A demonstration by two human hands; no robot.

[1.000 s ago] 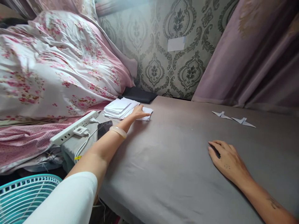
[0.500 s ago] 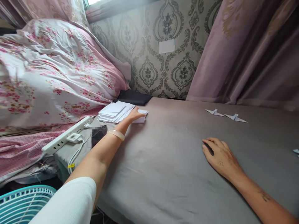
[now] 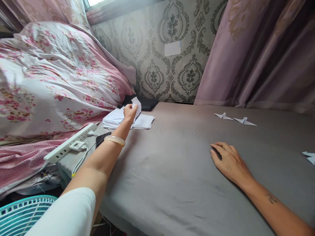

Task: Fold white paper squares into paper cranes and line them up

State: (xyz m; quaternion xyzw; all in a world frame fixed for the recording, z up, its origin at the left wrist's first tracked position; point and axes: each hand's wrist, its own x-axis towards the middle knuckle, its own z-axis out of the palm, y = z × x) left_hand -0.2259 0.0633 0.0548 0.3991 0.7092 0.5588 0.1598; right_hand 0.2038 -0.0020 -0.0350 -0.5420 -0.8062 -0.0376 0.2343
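My left hand [image 3: 130, 112] is closed on a sheet of white paper [image 3: 137, 104], lifted at an angle above the paper piles. Under and beside that hand lies a stack of white paper [image 3: 112, 118], with a smaller pile of paper [image 3: 144, 121] just to its right. My right hand [image 3: 228, 160] rests on the grey cloth surface [image 3: 172, 170], palm down, fingers slightly bent and holding nothing visible. Beyond it sit two folded paper pieces with pointed wings [image 3: 223, 116], [image 3: 244, 121]. Another folded paper piece [image 3: 310, 158] is cut off by the right edge.
A white power strip [image 3: 71, 142] with plugs and cables runs along the left edge, beside a dark phone [image 3: 102, 139]. Behind the stacks lies a flat black item [image 3: 147, 104]. A turquoise basket [image 3: 27, 209] stands low at left; floral bedding [image 3: 61, 75] rises behind.
My left hand has moved left from the smaller pile to above the larger stack, and now lifts a sheet of paper. My right hand stays resting. The view has shifted slightly.
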